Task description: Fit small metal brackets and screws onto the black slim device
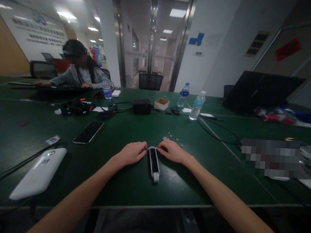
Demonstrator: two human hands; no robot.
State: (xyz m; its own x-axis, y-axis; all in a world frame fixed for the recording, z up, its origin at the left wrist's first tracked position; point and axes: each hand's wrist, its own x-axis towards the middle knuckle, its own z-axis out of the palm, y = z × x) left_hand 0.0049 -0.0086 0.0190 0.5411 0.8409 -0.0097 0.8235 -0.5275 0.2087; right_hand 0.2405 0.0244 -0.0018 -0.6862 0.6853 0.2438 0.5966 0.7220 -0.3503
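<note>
The narrow white-framed device lay flat near the middle of the tabletop's near edge, its long side running away from that edge. The left hand and the right hand flanked its far end, the fingers of each bunched close together; whether either was clamped on a part could not be told. Small loose rings lay just beyond the right hand, toward the far edge. In judgement, sound handling called for light, even pressure from both sides, the far end kept square, the device kept flat, and the right hand kept off the rings.
</note>
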